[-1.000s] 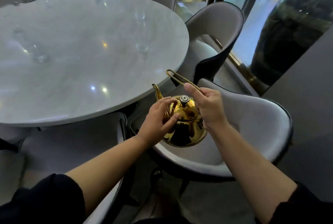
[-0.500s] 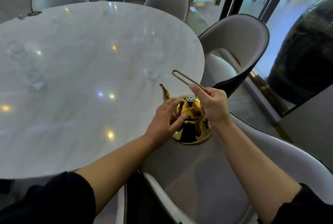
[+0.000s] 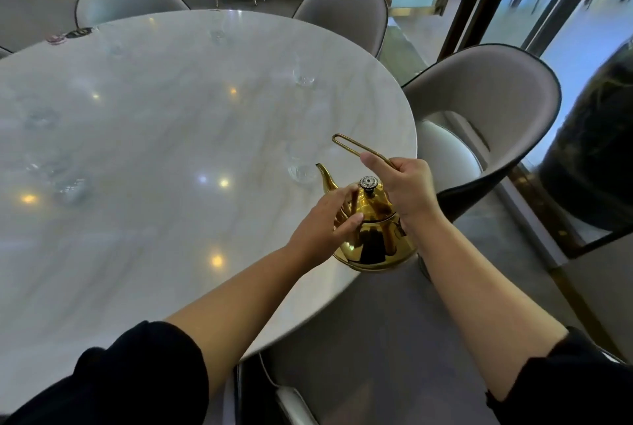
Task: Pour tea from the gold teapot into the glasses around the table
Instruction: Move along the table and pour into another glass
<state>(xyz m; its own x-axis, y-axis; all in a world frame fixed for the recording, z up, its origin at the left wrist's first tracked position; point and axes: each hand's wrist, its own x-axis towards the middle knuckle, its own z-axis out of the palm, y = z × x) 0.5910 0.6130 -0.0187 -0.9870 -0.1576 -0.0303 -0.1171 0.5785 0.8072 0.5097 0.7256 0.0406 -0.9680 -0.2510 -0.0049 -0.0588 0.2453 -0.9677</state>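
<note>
My right grip is closed round the wire handle of the gold teapot, thumb laid along it. My left grip cups the lid side between thumb and fingers. The pot is at the tabletop's 4 o'clock rim, with a clear glass just beside the spout, at its 11 o'clock. Risks, as I judge them:

- The glass nearly vanishes against the pale marble, so the stream could miss.
- The lid could slide if my left lets go.
- The pot could drop off the rim.

No writing is readable. The dark items at the far 11 o'clock edge are blurred.
</note>
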